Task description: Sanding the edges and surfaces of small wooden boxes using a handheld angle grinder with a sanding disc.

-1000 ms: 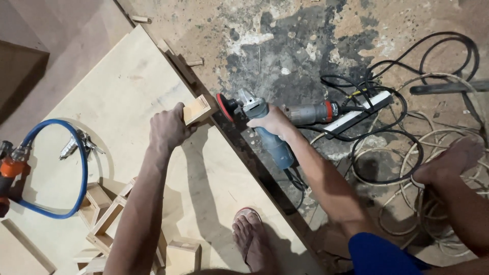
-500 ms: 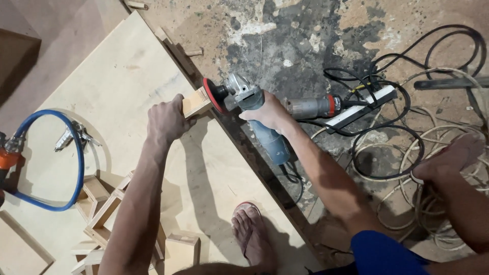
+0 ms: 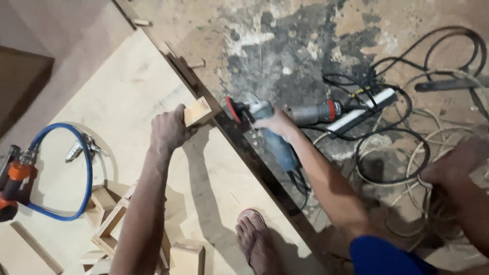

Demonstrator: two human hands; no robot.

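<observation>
Plywood fills the lower left of the view, a pale sheet lying flat on the floor, and everything here sits around it. Left hand is clenched on a small wooden block, pinning it right at the sheet's far edge, the block tilted with one corner poking past the rim. Right hand is wrapped round the body of a blue angle grinder, off the sheet's edge over the stained concrete floor. Its red disc faces the block, just beside it with a narrow gap showing; touching or not, hard to call at this angle. A dark strip runs along the sheet's edge under the grinder.

On the sheet itself, near the person's side, a bare foot in a sandal is planted flat. Further along the sheet, a blue hose loops round, with a metal fitting inside the loop and an orange tool at its end. Small wooden frames are stacked close to the left forearm.

Beyond the sheet, past the grinder, a second power tool with a red band lies beside a white power strip amid tangled black and pale cables.
</observation>
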